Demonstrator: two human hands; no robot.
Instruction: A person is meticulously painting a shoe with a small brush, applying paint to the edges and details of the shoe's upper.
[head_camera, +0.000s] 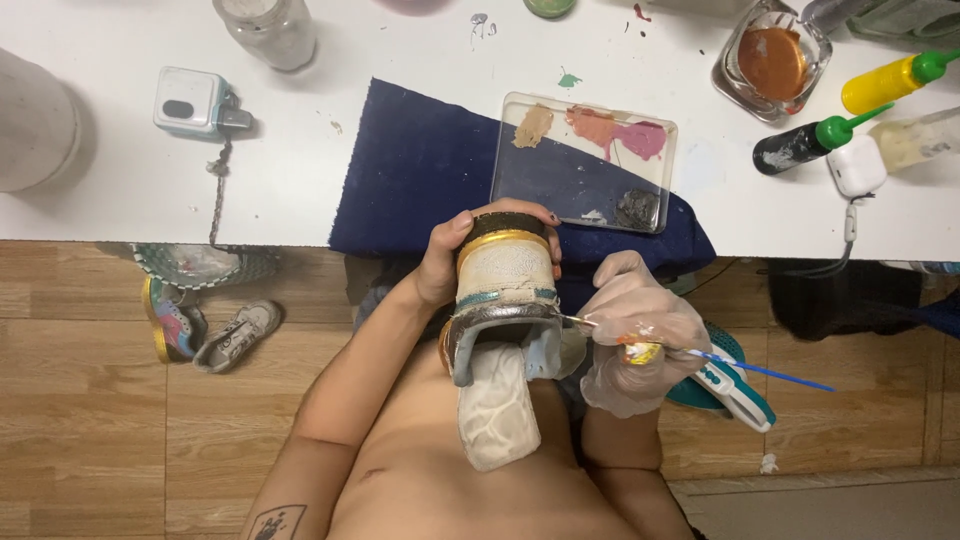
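Observation:
My left hand (450, 255) grips a decorated jar-like craft piece (505, 275) with a black top, gold band, cream crackled body and a silver-grey base, held over my lap. A cream crackled part (498, 405) hangs below it against my torso. My right hand (635, 335), in a clear glove, holds a thin blue-handled paintbrush (745, 365) whose tip touches the piece's right side near the silver band. A clear palette tray (585, 160) with tan, orange, pink and black paint lies on a dark blue cloth (420, 175) just beyond.
On the white table (120, 190) stand a glass jar (268, 30), a small white-blue device (195, 100), a glass dish of brown paint (772, 60), yellow (890, 82) and black (800, 145) squeeze bottles and a white charger (857, 165). Shoes (205, 325) lie on the wooden floor.

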